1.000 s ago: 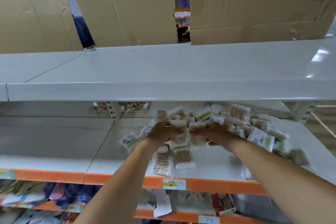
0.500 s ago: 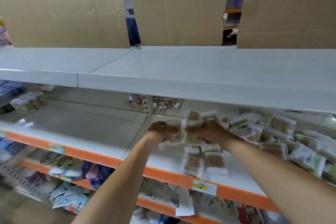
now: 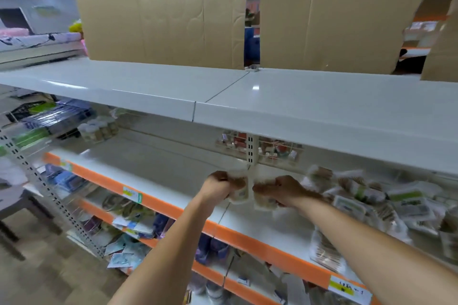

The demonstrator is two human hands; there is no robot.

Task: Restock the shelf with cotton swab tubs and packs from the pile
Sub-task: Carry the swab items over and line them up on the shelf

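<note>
Both hands (image 3: 250,189) have carried gripped swab packs (image 3: 240,192) left over bare shelf (image 3: 158,171).

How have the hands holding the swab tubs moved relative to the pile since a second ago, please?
Yes: both hands moved left, away from the pile, and are now at the slotted upright.

Two bare forearms are seen, with no sleeves reaching the wrists; the left hand (image 3: 216,186) and right hand (image 3: 287,188) appear ungloved, though blurred.

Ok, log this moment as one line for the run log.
left hand: grips swab tub | right hand: grips swab tub | both above shelf | pile: right
</note>
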